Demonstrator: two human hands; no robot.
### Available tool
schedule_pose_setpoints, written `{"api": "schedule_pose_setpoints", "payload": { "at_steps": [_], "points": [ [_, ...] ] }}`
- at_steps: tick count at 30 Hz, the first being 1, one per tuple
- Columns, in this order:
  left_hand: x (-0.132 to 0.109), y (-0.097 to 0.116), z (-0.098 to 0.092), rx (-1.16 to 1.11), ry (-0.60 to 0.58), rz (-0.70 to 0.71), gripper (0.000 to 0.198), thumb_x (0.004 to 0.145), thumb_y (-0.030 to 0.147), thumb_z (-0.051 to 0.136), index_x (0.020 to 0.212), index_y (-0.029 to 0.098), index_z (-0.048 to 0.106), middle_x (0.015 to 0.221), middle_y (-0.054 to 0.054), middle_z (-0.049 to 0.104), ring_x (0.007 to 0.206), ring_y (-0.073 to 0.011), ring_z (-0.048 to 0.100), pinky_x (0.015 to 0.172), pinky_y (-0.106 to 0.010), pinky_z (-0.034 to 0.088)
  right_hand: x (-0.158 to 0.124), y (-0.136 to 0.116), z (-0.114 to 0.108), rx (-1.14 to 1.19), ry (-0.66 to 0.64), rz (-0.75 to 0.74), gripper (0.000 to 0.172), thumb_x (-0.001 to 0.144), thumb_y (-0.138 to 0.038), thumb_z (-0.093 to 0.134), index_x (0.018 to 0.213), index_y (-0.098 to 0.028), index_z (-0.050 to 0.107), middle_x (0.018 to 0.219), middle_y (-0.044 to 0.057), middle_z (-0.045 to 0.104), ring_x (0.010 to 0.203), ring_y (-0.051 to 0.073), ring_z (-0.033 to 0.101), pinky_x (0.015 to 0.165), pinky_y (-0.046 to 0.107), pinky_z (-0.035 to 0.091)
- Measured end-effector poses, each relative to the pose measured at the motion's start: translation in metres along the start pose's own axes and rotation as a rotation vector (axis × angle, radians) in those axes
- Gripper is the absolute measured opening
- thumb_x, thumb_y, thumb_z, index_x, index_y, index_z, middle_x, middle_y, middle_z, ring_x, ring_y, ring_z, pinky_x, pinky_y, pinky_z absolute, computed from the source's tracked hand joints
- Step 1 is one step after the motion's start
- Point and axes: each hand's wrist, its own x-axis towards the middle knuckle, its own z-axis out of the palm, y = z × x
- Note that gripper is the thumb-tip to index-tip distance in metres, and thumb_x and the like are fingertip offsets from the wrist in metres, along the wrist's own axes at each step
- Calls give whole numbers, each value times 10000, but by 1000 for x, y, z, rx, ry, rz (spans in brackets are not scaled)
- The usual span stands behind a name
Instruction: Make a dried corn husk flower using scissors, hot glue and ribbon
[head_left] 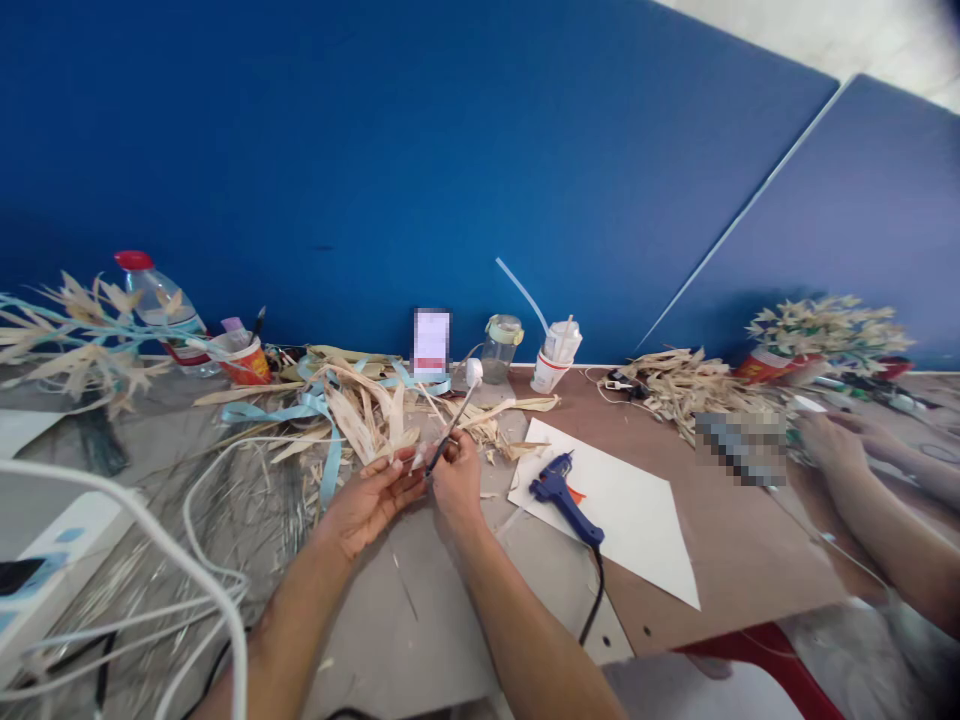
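Note:
In the head view my left hand [386,495] and my right hand [457,478] are close together, low over the near middle of the table. My right hand grips a slim dark tool [454,428] that slants up and to the right; its exact kind does not show. The fingers of my left hand are pinched around a small pale piece [417,458], perhaps a scrap of dried husk. Just beyond both hands lies a heap of dried corn husks [367,415], with light-blue ribbon [330,465] beside it.
A blue glue gun [562,495] rests on white paper [645,530] to the right. A phone [431,342], glass jar [501,350] and cup [551,370] stand by the blue partition. White cables [202,570] loop at left among thin wires. A co-worker's hands [832,445] are at far right.

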Motion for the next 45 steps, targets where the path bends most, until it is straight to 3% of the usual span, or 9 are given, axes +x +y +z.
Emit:
{"api": "schedule_pose_setpoints", "payload": {
  "at_steps": [6, 13, 17, 22, 25, 31, 35, 41, 45],
  "points": [
    [1, 3, 0, -55, 21, -4, 218, 867, 17, 491, 948, 78, 684, 887, -123, 746, 762, -179, 716, 743, -320, 603, -1, 4, 0, -78, -21, -51, 312, 644, -292, 619, 926, -180, 542, 710, -6, 653, 638, 162, 619, 605, 277, 492],
    [1, 3, -4, 10, 45, 16, 120, 813, 51, 597, 868, 103, 689, 769, -93, 720, 670, -160, 689, 653, -283, 594, 3, 3, -2, -77, 28, -66, 308, 642, -297, 639, 909, -178, 542, 684, -19, 634, 611, 150, 590, 578, 262, 466],
    [1, 7, -7, 78, 87, 158, 56, 758, 69, 659, 795, 100, 687, 669, -47, 662, 508, -73, 574, 476, -157, 481, 13, -3, -13, -81, 97, -87, 298, 639, -321, 652, 874, -177, 540, 622, -51, 566, 555, 119, 521, 530, 228, 410],
    [2, 15, -9, 19, 146, 340, 82, 684, 113, 712, 756, 105, 674, 593, 14, 574, 426, -27, 428, 407, -133, 358, 28, -6, -27, -101, 177, -115, 333, 653, -349, 634, 919, -170, 545, 675, -23, 598, 584, 128, 544, 533, 221, 403],
    [3, 21, -12, -23, 229, 469, 103, 655, 135, 721, 722, 117, 645, 598, 23, 564, 435, -29, 415, 410, -137, 333, 29, -2, -30, -253, 141, -140, 321, 686, -344, 603, 948, -162, 571, 727, 10, 633, 625, 154, 573, 572, 246, 430],
    [4, 25, -18, -32, 336, 582, 142, 661, 166, 711, 781, 133, 641, 606, 38, 533, 466, -35, 388, 425, -144, 289, 20, -5, -30, -829, 131, -262, 331, 735, -222, 560, 1057, -181, 619, 883, 69, 677, 852, 231, 597, 793, 333, 429],
    [3, 28, -19, -7, 399, 716, 114, 683, 185, 692, 771, 149, 630, 607, 37, 511, 498, -57, 379, 435, -172, 269, 16, -9, -29, -959, 102, -285, 359, 761, -217, 551, 1112, -177, 616, 888, 75, 686, 890, 249, 601, 831, 349, 413],
    [8, 33, -24, 92, 531, 826, 90, 673, 216, 651, 736, 174, 602, 599, 50, 473, 482, -74, 350, 441, -211, 242, 17, -6, -27, -874, 87, -294, 343, 794, -282, 544, 1107, -167, 626, 865, 63, 687, 784, 204, 606, 749, 298, 426],
    [12, 31, -36, 455, 625, 778, 140, 714, 284, 610, 803, 185, 654, 524, 56, 446, 447, -103, 344, 457, -244, 252, 16, -7, -26, -882, 70, -295, 322, 776, -276, 559, 1067, -166, 643, 816, 50, 678, 737, 192, 585, 714, 285, 415]
  ]
}}
